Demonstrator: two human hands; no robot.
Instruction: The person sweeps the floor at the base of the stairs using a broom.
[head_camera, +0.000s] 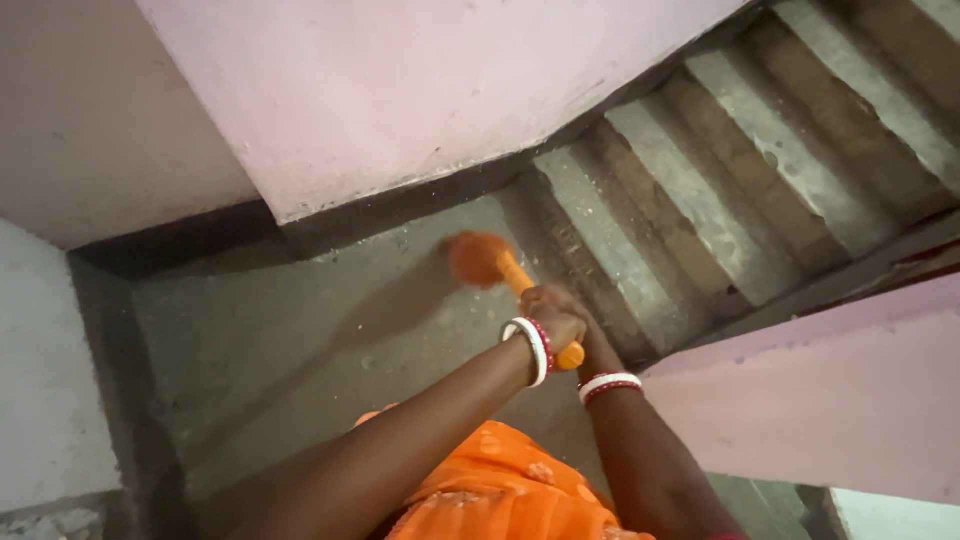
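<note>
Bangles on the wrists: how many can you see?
3: two, white and red, on the left wrist; one white-and-red on the right wrist. Others may be hidden.

We see broom (478, 258): orange bristle head, blurred, with orange-yellow handle (520, 285). Bangles on left wrist (531, 348): white with red band. Bangles on right wrist (610, 384): white over red. Garment (495, 490): bright orange, faint paler floral motif. Walls (400, 90): pale pink, plain. Landing floor (290, 340): grey concrete, speckled, dark grey skirting at edge. Stairs (720, 170): alternating light grey treads, brownish-grey risers, dusty specks.
</note>
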